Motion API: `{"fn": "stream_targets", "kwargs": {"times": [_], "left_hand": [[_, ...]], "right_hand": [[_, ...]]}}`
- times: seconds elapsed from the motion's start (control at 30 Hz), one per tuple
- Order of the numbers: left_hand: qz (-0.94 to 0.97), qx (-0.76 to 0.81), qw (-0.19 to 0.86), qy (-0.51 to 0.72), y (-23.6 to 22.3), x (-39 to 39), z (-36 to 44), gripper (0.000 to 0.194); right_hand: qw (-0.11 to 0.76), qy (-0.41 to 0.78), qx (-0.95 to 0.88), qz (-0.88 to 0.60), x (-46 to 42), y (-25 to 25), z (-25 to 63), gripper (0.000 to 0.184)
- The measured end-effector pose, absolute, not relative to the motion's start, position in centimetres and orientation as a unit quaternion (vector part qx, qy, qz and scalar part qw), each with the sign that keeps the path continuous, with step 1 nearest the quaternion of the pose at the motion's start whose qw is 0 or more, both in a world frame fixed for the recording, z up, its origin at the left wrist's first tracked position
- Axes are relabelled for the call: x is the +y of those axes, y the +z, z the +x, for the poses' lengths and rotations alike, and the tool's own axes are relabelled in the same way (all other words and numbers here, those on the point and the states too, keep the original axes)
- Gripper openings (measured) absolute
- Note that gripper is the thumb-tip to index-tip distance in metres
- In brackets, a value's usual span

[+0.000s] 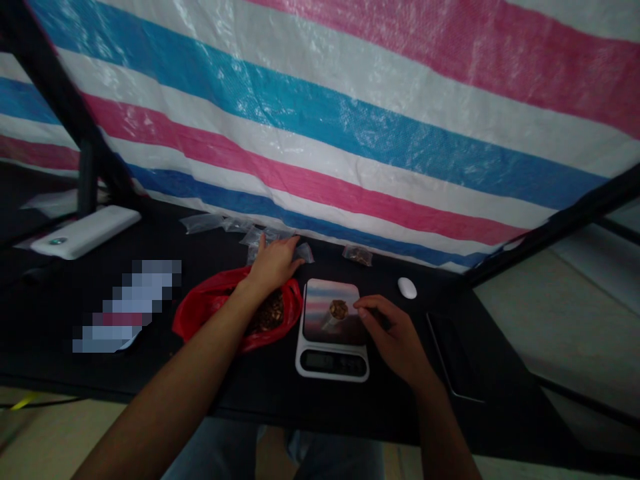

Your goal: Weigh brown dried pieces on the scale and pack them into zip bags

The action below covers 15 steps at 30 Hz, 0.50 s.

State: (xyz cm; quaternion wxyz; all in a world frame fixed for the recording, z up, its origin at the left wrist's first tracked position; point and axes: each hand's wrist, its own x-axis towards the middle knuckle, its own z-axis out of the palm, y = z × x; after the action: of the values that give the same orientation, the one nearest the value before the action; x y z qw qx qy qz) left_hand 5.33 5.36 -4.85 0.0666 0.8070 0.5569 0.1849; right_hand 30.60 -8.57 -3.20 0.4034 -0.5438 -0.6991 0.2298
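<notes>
My left hand (pixel 275 261) reaches across the red plastic bag (pixel 195 310) to small clear zip bags (pixel 250 238) by the striped sheet. Its fingers are spread over them. Inside the red bag lie brown, grain-like pieces (pixel 270 312), partly hidden by my forearm. A white kitchen scale (pixel 333 363) stands to the right, its display dark. A small clear cup (pixel 339 311) filled with brown pieces sits on its shiny plate. My right hand (pixel 387 327) is at the plate's right edge, thumb and forefinger tips together, apart from the cup. I see nothing between them.
A small filled zip bag (pixel 358 255) lies behind the scale. To the right are a white mouse (pixel 407 287) and a dark tablet-like device (pixel 453 353). A white box-like device (pixel 87 232) and a pixelated object (pixel 133 303) lie left. A striped sheet (pixel 310 133) hangs behind the black table.
</notes>
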Motion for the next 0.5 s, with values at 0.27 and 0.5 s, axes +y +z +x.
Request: {"fn": "stream_targets", "kwargs": {"times": [0.27,0.5], "left_hand": [[0.773,0.444,0.155,0.426,-3.4,4.9,4.9,0.047],[0.837,0.317,0.285,0.344,-2.1,3.1,3.8,0.034]], "right_hand": [[0.397,0.224,-0.692,-0.559,-9.0,-3.3,31.0,0.016],[0.379,0.238,-0.696,-0.561,-9.4,-3.8,30.7,0.025]]}}
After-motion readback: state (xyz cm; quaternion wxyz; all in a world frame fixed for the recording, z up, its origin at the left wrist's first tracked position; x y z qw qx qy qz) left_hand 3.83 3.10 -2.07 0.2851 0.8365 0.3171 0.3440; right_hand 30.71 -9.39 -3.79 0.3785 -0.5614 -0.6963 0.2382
